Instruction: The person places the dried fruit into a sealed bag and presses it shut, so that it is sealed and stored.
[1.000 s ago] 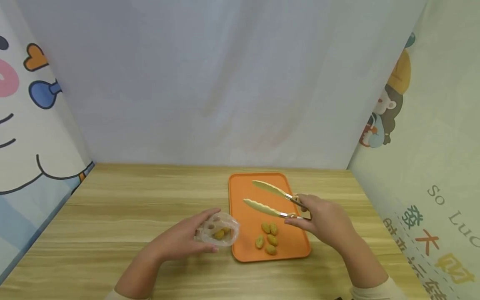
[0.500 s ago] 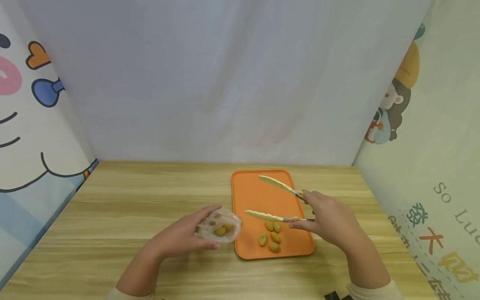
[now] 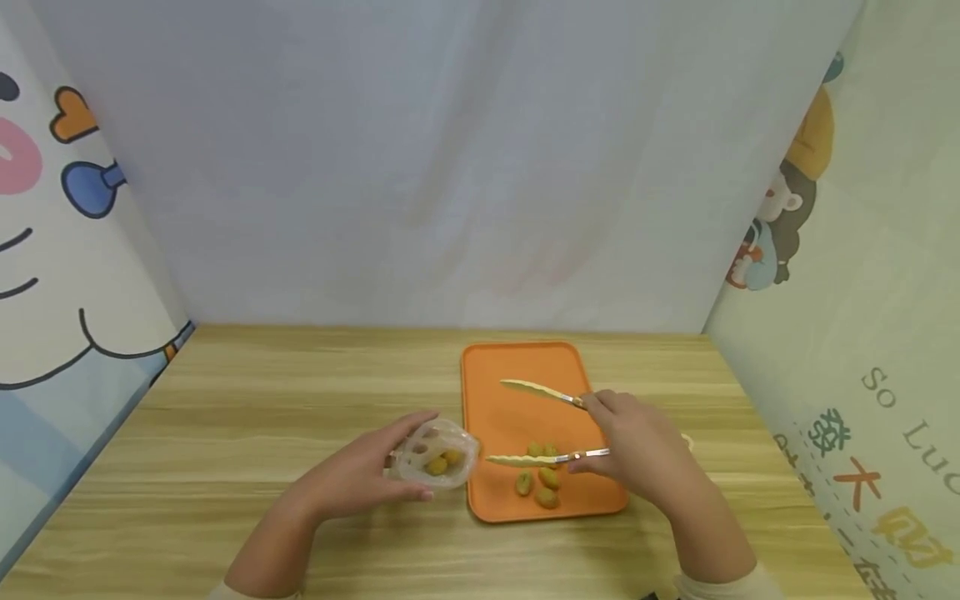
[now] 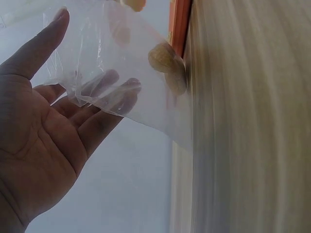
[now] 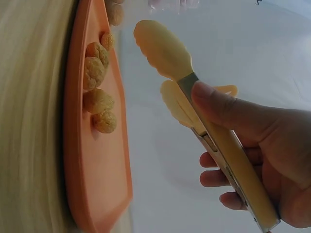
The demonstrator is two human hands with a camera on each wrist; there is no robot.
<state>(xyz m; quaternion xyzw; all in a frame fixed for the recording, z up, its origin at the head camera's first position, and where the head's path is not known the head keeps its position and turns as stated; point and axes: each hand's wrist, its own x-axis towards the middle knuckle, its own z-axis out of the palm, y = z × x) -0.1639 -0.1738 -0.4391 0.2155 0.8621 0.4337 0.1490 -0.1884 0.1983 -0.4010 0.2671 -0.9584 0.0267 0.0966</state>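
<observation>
My left hand (image 3: 367,475) holds a clear plastic bag (image 4: 150,97) beside the tray's left edge, thumb on one side and fingers on the other. A few golden-brown lumps (image 3: 437,465) sit inside the bag. With my right hand (image 3: 637,442) I grip tongs (image 5: 167,48) that have pale yellow scalloped heads. The tong arms are spread apart, with nothing between the heads. In the head view the nearer arm overlaps some of several golden-brown lumps (image 3: 548,497) lying on the near half of the orange tray (image 3: 517,425). Their rough, rounded surfaces show in the right wrist view.
The tray lies flat on a wood-grain table (image 3: 322,375). A pale curtain (image 3: 450,167) hangs along the table's back. Printed panels with cartoon figures (image 3: 90,187) and lettering stand at the left and right sides.
Over the last half second, the tongs come nearer and lower over the tray, the near arm now across the lumps. Before that they had opened wider. The left hand and bag hardly move.
</observation>
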